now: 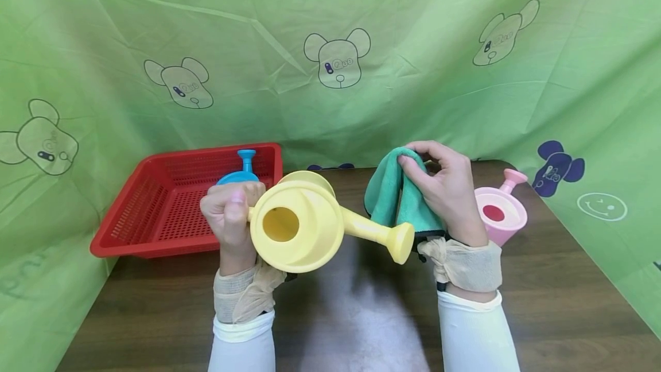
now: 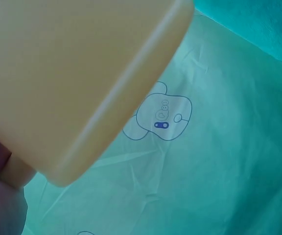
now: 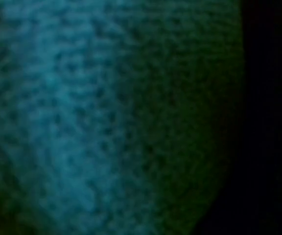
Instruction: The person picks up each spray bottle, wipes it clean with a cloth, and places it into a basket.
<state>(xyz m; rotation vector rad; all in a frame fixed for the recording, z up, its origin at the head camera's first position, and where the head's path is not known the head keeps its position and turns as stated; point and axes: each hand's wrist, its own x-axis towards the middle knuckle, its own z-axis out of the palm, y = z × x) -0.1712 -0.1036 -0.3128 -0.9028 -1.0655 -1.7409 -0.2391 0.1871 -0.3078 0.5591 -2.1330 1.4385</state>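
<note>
A yellow toy watering can (image 1: 325, 234) is held up above the table, its top opening facing the head camera and its spout pointing right. My left hand (image 1: 233, 211) grips it by the handle on its left side. In the left wrist view the can's smooth yellow body (image 2: 77, 73) fills the upper left. To the right of the spout, my right hand (image 1: 439, 182) pinches a green cloth (image 1: 384, 188) between thumb and fingers, and the cloth hangs down in folds. Blurred cloth weave (image 3: 82, 122) covers most of the right wrist view.
A red plastic basket (image 1: 119, 211) stands at the left on the wooden table (image 1: 558, 309), with a blue watering can (image 1: 247, 162) inside it. At the right, behind my right wrist, is a pink watering can (image 1: 508, 208). A green printed curtain (image 1: 258, 73) surrounds the table.
</note>
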